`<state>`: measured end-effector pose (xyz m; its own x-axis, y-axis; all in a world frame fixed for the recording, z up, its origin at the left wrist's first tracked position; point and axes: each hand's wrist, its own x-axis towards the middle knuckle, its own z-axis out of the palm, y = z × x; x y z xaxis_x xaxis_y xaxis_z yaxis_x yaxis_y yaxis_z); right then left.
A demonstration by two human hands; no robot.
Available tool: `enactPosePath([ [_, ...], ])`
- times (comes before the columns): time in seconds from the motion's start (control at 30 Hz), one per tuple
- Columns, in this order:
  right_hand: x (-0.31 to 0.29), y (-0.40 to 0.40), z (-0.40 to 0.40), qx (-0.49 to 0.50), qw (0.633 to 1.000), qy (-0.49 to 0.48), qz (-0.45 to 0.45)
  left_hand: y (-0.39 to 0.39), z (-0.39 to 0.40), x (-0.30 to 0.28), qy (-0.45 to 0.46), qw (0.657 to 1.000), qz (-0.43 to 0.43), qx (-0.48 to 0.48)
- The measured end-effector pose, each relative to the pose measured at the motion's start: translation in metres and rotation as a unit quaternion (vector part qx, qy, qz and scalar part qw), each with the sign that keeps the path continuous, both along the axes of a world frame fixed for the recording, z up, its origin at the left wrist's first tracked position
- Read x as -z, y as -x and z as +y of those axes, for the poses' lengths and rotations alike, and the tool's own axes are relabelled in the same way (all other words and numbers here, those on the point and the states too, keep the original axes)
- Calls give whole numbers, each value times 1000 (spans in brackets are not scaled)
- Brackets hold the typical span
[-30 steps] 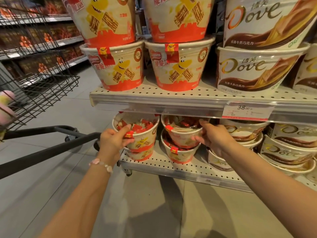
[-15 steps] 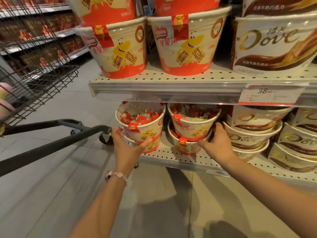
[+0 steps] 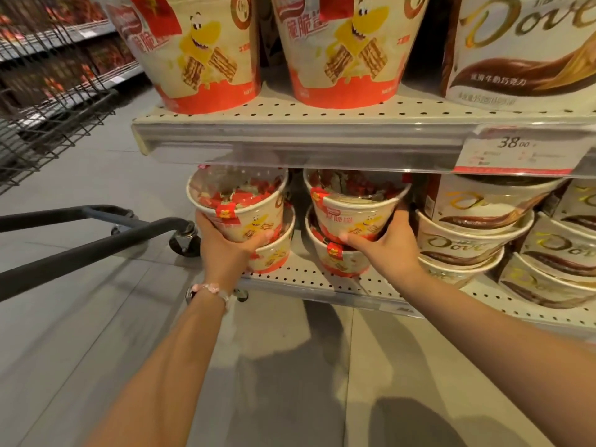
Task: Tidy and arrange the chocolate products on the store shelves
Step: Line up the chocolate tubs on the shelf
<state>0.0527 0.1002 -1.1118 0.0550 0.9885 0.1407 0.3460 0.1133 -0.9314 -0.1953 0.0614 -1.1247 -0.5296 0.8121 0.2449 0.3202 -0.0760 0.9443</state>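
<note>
We stand at the lower shelf [image 3: 322, 282], both hands on the wafer tubs. Two stacks sit side by side at the left end of this shelf, two tubs in each: four tubs. Our left hand [image 3: 225, 250] cups the left top tub [image 3: 240, 211], thumb across its near face, fingers round its left side. Our right hand [image 3: 387, 243] wraps the right top tub [image 3: 354, 209] low on its right flank, thumb lying along its base where it meets the tub beneath [image 3: 342, 262]. Both top tubs lean slightly toward us.

Handling, as we judge it: paper walls, stiff at the rim and base, softer mid-wall; clear lids show loose red-wrapped pieces, so likely light but prone to shift. The wall print looks smooth; best held low on both flanks, not by the lid.

Right of these, the brown-and-cream chocolate tubs [image 3: 467, 240] are stacked and tilted; at least five show, more cut off at the edge. On the upper shelf [image 3: 290, 137]: two large wafer tubs [image 3: 206, 53] and one large chocolate tub [image 3: 516, 46]. One price tag [image 3: 516, 153]. A cart [image 3: 96, 233] stands to the left.
</note>
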Motion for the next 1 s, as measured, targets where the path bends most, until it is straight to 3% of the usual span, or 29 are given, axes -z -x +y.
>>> enactPosePath([
  [0.1, 4, 2, 1, 11, 1000, -5, -8, 2, 3, 3, 9, 999, 27, 16],
  [0.2, 8, 4, -1, 5, 1000, 2, 7, 3, 4, 11, 40, 998, 51, -27],
  [0.37, 9, 15, 2, 3, 1000, 7, 20, 4, 9, 15, 57, 996, -62, 18],
  [0.47, 10, 14, 2, 2, 1000, 17, 22, 8, 8, 14, 52, 993, -83, 65],
  [0.77, 11, 5, 3, -19, 999, 49, -11, 24, 12, 13, 93, 979, -53, 175],
  [1.0, 10, -3, 4, -19, 998, 49, -30, 10, 14, 7, 63, 987, -16, 144],
])
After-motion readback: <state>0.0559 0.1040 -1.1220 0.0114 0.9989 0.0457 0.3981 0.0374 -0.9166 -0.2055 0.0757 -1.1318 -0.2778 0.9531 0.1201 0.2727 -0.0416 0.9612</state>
